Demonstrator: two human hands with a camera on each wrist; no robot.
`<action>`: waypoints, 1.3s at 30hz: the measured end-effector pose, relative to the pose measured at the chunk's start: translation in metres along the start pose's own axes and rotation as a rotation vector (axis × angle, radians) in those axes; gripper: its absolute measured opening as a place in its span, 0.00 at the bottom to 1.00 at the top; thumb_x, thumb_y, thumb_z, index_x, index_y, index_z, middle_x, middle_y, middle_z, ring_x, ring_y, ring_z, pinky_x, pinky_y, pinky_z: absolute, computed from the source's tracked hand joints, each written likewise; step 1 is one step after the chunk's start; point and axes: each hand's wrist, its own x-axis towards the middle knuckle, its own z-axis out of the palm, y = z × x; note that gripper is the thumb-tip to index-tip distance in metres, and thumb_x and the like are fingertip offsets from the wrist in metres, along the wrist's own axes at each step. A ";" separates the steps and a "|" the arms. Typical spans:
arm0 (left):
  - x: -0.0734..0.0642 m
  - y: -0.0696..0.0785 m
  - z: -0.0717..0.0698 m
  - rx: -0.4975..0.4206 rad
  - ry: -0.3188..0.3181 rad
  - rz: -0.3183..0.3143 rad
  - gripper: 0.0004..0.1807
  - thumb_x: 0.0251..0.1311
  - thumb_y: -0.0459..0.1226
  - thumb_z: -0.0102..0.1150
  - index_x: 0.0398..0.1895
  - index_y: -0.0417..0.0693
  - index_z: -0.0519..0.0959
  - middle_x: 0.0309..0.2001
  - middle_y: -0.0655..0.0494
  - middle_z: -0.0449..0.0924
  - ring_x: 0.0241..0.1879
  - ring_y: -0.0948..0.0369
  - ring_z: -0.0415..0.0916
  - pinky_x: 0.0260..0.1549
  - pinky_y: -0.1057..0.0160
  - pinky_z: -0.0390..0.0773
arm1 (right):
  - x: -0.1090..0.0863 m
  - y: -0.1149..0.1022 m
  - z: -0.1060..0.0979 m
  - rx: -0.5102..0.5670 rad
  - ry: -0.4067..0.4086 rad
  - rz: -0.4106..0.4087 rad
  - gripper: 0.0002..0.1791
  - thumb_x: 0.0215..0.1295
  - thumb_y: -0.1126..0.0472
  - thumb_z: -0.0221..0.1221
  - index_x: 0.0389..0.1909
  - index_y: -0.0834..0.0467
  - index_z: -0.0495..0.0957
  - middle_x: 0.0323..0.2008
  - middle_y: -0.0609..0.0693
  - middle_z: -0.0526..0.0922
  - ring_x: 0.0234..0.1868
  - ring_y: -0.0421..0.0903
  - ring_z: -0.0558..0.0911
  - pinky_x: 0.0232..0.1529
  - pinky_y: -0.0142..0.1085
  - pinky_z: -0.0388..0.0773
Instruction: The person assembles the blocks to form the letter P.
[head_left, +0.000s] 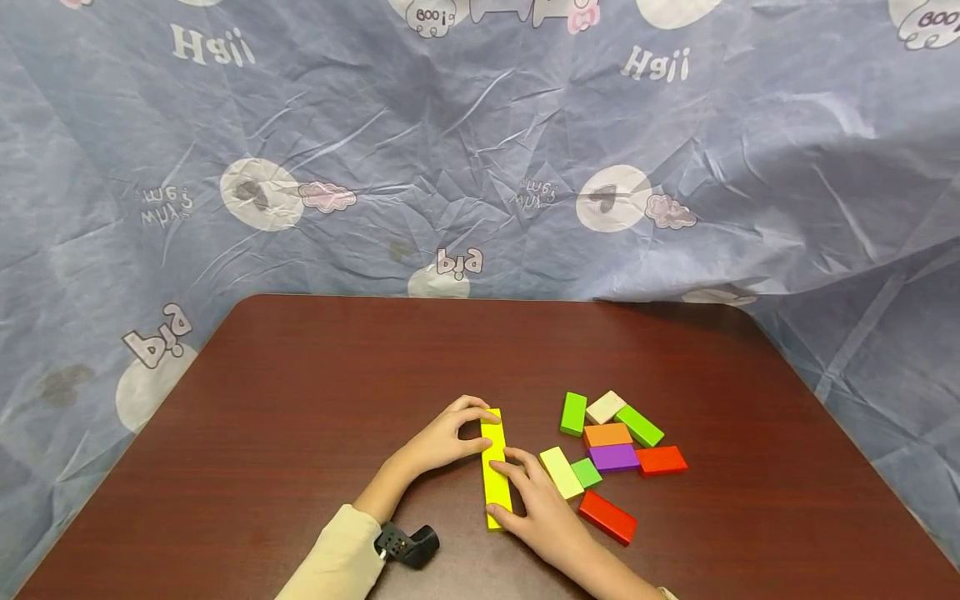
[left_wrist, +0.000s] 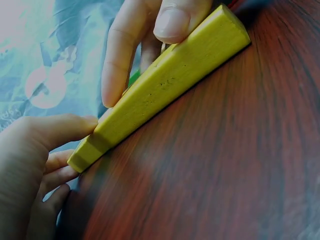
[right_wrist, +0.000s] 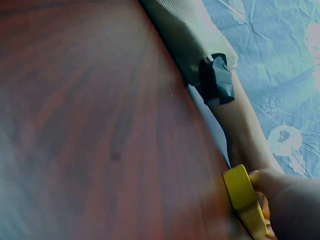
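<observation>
A long yellow wooden block [head_left: 495, 483] lies on the table, its length running away from me. At its far end my left hand [head_left: 446, 437] holds it, thumb on the left side and fingers at the end. Nearer to me, my right hand [head_left: 543, 508] reaches over it from the right and grips it between thumb and fingers. From the left wrist view, the yellow block [left_wrist: 165, 85] shows its long side low along the tabletop. The right wrist view has only one end of the yellow block [right_wrist: 241, 187], beside the right hand [right_wrist: 295, 205], whose fingertips are mostly hidden.
Several coloured blocks lie to the right of my right hand: a pale yellow one [head_left: 561, 473], a small green one [head_left: 586, 473], a purple one [head_left: 613, 457], an orange one [head_left: 608, 435] and a red one [head_left: 608, 517] among them. Behind the dark table [head_left: 337, 358] hangs a printed cloth [head_left: 390, 167].
</observation>
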 end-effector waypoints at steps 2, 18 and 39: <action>0.000 0.000 -0.001 0.000 -0.013 -0.004 0.19 0.57 0.40 0.58 0.53 0.51 0.75 0.57 0.52 0.65 0.60 0.54 0.62 0.57 0.49 0.66 | 0.000 -0.001 0.002 0.001 0.012 0.024 0.27 0.53 0.51 0.63 0.55 0.54 0.73 0.58 0.56 0.69 0.58 0.55 0.70 0.54 0.54 0.70; -0.002 0.002 -0.005 -0.023 -0.034 -0.027 0.20 0.57 0.39 0.58 0.55 0.52 0.74 0.58 0.54 0.64 0.61 0.55 0.60 0.58 0.49 0.65 | 0.001 -0.002 0.004 0.046 0.006 0.106 0.29 0.53 0.48 0.62 0.57 0.52 0.73 0.60 0.54 0.71 0.65 0.55 0.65 0.64 0.56 0.57; -0.030 0.020 0.003 0.218 0.039 0.019 0.26 0.62 0.55 0.46 0.62 0.59 0.65 0.69 0.54 0.51 0.68 0.54 0.51 0.54 0.47 0.71 | 0.006 -0.004 -0.032 0.094 -0.206 0.083 0.29 0.63 0.46 0.51 0.63 0.53 0.65 0.64 0.57 0.64 0.63 0.57 0.66 0.57 0.58 0.66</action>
